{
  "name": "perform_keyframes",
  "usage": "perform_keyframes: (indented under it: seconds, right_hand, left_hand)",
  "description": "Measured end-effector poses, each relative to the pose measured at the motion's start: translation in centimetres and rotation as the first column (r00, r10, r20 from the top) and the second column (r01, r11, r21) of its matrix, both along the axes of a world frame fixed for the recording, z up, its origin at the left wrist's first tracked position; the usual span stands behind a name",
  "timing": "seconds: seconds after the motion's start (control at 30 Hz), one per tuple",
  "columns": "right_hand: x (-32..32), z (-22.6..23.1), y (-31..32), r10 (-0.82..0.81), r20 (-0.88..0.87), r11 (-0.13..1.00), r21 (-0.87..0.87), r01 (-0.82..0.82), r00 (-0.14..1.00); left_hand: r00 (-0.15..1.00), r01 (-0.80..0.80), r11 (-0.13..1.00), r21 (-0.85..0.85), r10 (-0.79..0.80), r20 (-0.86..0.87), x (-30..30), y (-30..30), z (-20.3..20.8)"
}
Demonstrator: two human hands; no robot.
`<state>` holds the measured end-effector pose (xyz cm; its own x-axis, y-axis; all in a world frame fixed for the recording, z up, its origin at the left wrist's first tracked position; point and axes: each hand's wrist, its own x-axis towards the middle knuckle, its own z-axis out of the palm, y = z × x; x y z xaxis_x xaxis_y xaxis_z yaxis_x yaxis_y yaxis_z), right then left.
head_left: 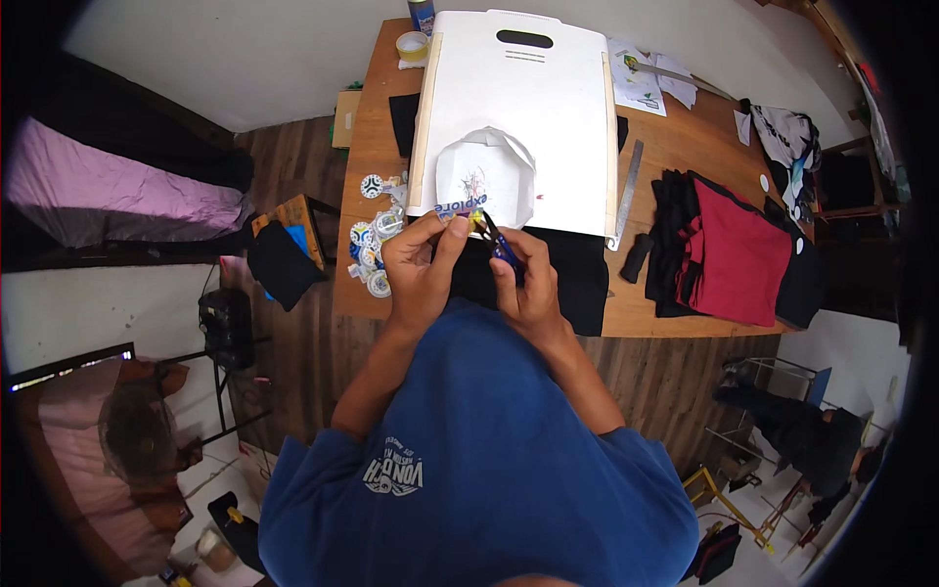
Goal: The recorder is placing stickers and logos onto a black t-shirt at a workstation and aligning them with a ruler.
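Note:
My left hand (419, 269) pinches a small clear piece with blue lettering and a bit of yellow (460, 207) between thumb and fingers. In my right hand (533, 289) is a pair of small thread snips (503, 250) with dark blue handles, its dark blades close to the piece's right end. Whether the blades touch it, I cannot tell. Both hands are held above the near edge of a white board (548, 117). Just beyond them, a folded white paper tray (447, 174) on the board holds small coloured scraps.
Round printed pieces (364, 235) lie heaped to the left on the wooden table (646, 235). A steel ruler (630, 191) lies right of the board, then folded black and red cloth (738, 259). A tape roll (412, 45) and a can (422, 15) are at the far left. Another person (817, 440) is at right.

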<state>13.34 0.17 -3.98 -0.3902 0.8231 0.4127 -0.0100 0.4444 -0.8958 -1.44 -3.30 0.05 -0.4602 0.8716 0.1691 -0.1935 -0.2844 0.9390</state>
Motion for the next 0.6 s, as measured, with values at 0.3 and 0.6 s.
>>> perform_keyframes:
  seconds: [0.3,0.6]
  right_hand:
    - [-0.9,-1.5,-0.9,-0.109,-0.052,0.986,0.123,0.114,0.993]
    - [-1.1,-1.6,-1.2,-0.159,-0.064,0.978,0.122,0.166,0.985]
  left_hand:
    - [0.998,0.028,1.000,-0.006,-0.028,0.054,0.4,-0.4,0.2]
    - [0.997,0.057,0.998,-0.011,-0.056,0.053,0.7,-0.8,-0.1]
